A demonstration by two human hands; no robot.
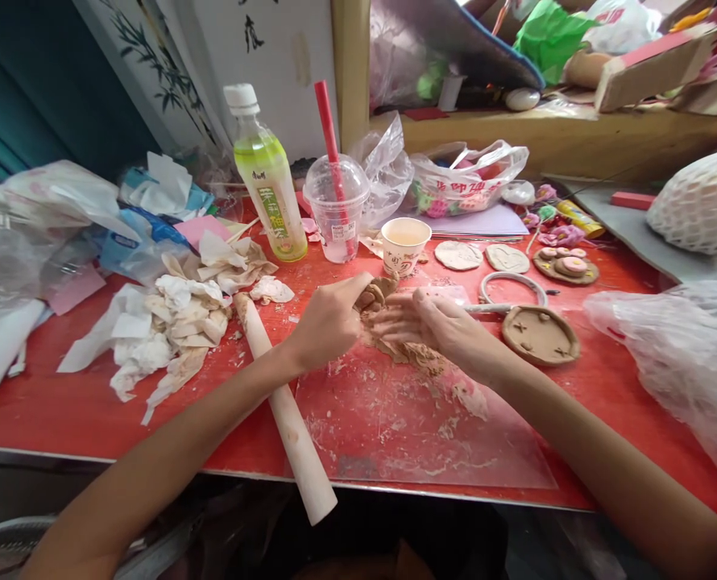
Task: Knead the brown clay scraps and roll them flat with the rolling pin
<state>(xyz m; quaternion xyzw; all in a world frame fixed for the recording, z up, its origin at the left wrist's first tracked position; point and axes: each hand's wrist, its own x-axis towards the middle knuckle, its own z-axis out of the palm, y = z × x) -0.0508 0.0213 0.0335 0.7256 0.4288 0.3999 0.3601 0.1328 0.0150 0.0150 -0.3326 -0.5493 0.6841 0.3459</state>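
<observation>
Just this side of the paper cup [405, 256], brown clay [375, 293] in the left hand [327, 324].
From afar I see its fingers curled on the clay, the right hand [449, 326] beside it with fingers outstretched. Chinese characters mark the cup and, left of it, a bottle label [274, 201]. Crumbs [424, 359] strew the red bench [225, 439] before the cup; a wooden ledge [552, 133] runs behind.

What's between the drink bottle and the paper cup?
Mainly a clear domed cup with a red straw, as the head view shows.
</observation>
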